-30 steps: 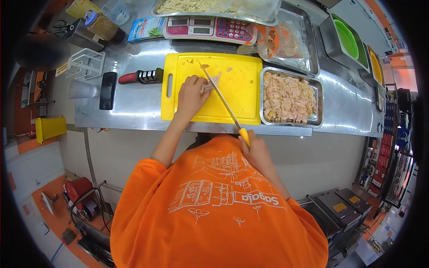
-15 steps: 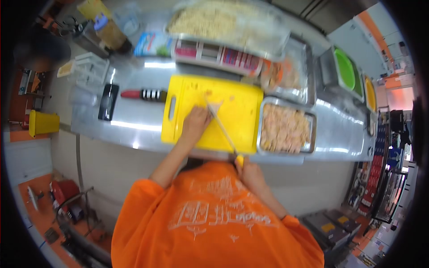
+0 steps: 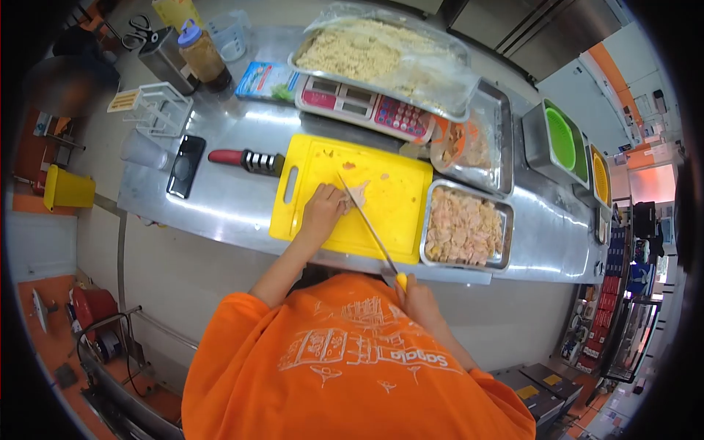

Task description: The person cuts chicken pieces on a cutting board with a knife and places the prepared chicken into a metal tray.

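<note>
The right hand (image 3: 419,299), nearest the orange shirt (image 3: 359,374), is wrapped around the yellow handle of a knife (image 3: 375,236), whose blade slants up and leftward over a yellow cutting board (image 3: 403,202). Farther in, the left hand (image 3: 323,210) lies palm down, fingers curled in on a pale piece of meat (image 3: 358,194), holding its left end to the board.

Those fingers cover part of the meat; whether the blade touches it is hard to make out. The right hand hides much of the handle.

The board rests on a shiny steel table (image 3: 546,235), a metal tray (image 3: 507,233) of cut meat just to its right. Behind sits a scale (image 3: 345,105); beyond, a steel cabinet (image 3: 543,37) is cut off by the frame.
</note>
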A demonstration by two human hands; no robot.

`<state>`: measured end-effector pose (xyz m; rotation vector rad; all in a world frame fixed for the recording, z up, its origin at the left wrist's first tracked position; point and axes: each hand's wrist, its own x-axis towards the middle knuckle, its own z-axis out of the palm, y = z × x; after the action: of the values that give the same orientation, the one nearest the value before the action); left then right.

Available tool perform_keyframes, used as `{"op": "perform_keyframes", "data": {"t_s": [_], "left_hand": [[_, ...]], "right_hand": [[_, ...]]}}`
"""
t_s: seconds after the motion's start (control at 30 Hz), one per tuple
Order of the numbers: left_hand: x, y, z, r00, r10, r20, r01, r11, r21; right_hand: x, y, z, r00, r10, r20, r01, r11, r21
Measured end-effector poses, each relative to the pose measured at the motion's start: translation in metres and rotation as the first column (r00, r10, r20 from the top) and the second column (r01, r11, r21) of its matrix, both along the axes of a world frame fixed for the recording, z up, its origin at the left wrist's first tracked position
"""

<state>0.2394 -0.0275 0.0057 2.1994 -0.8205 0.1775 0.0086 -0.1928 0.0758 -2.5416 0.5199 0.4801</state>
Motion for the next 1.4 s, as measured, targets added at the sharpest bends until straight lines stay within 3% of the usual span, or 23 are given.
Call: {"op": "perform_keyframes", "data": {"t_s": [0.1, 0.27, 0.37, 0.43, 0.47, 0.5, 0.53, 0.67, 0.73, 0.77, 0.83, 0.87, 0.93, 0.97, 1.03, 1.07, 1.13, 1.23, 1.4], "left_hand": [[-0.001, 0.002, -0.001, 0.999, -0.049, -0.004, 0.049, 0.999, 0.008], [0.000, 0.006, 0.001, 1.000, -0.005, 0.008, 0.005, 1.000, 0.012], [-0.001, 0.007, 0.001, 0.996, 0.063, -0.071, -0.066, 0.997, -0.045], [0.002, 0.011, 0.002, 0.947, 0.155, -0.282, -0.188, 0.978, -0.094], [0.002, 0.014, 0.003, 0.947, 0.153, -0.284, -0.185, 0.979, -0.087], [0.003, 0.017, 0.010, 0.882, 0.145, -0.448, -0.237, 0.959, -0.156], [0.005, 0.019, 0.015, 0.794, 0.120, -0.596, -0.302, 0.929, -0.215], [0.009, 0.009, 0.022, 0.877, 0.083, -0.472, -0.214, 0.950, -0.229], [0.011, -0.004, 0.022, 0.657, -0.273, -0.703, -0.301, 0.760, -0.576], [0.010, -0.005, 0.022, 0.654, -0.279, -0.703, -0.293, 0.764, -0.575], [0.007, -0.006, 0.018, 0.742, -0.125, -0.659, -0.209, 0.890, -0.404], [0.005, -0.001, 0.013, 0.741, -0.127, -0.660, -0.205, 0.892, -0.402], [0.000, 0.010, 0.008, 0.853, 0.150, -0.500, -0.216, 0.973, -0.077], [0.001, 0.011, 0.006, 0.854, 0.146, -0.500, -0.211, 0.975, -0.075], [0.000, 0.014, 0.019, 0.976, 0.107, -0.191, -0.118, 0.992, -0.050], [0.003, 0.010, 0.024, 0.974, 0.111, -0.198, -0.123, 0.991, -0.046], [0.022, -0.004, 0.029, 0.979, -0.195, 0.056, 0.193, 0.980, 0.037], [0.039, -0.007, 0.019, 0.952, -0.303, -0.036, 0.305, 0.937, 0.172], [0.008, 0.017, 0.030, 0.940, -0.340, -0.015, 0.336, 0.920, 0.203]], "right_hand": [[0.030, 0.009, -0.009, 0.989, 0.011, 0.149, -0.011, 1.000, 0.002], [0.023, 0.011, -0.011, 0.989, -0.012, 0.150, 0.016, 0.999, -0.029], [-0.008, 0.005, 0.004, 0.998, -0.049, 0.050, 0.048, 0.999, 0.018], [-0.018, 0.008, 0.006, 0.996, -0.087, 0.034, 0.087, 0.996, 0.016], [-0.018, 0.010, 0.004, 0.995, -0.091, 0.030, 0.091, 0.996, 0.022], [-0.016, 0.010, 0.001, 0.986, -0.158, 0.059, 0.156, 0.987, 0.040], [-0.013, 0.010, -0.001, 0.971, -0.223, 0.089, 0.219, 0.974, 0.059], [-0.010, 0.004, -0.006, 0.947, -0.284, 0.151, 0.267, 0.956, 0.126], [-0.010, 0.004, -0.005, 0.941, -0.286, 0.183, 0.255, 0.950, 0.178], [-0.009, 0.005, -0.002, 0.937, -0.297, 0.181, 0.266, 0.947, 0.180], [-0.006, 0.008, 0.007, 0.925, -0.323, 0.197, 0.282, 0.936, 0.213], [-0.006, 0.008, 0.008, 0.924, -0.328, 0.196, 0.286, 0.934, 0.215], [-0.007, 0.009, 0.007, 0.914, -0.350, 0.207, 0.294, 0.921, 0.255], [-0.006, 0.010, 0.007, 0.912, -0.355, 0.206, 0.300, 0.919, 0.258], [-0.008, 0.014, 0.006, 0.918, -0.337, 0.210, 0.280, 0.924, 0.260], [-0.009, 0.016, 0.005, 0.920, -0.334, 0.203, 0.278, 0.924, 0.261], [-0.009, 0.021, 0.001, 0.935, -0.309, 0.171, 0.255, 0.926, 0.279], [-0.013, 0.022, -0.001, 0.946, -0.288, 0.152, 0.257, 0.947, 0.195], [-0.017, 0.017, 0.003, 0.916, -0.355, 0.187, 0.319, 0.927, 0.200]]}}
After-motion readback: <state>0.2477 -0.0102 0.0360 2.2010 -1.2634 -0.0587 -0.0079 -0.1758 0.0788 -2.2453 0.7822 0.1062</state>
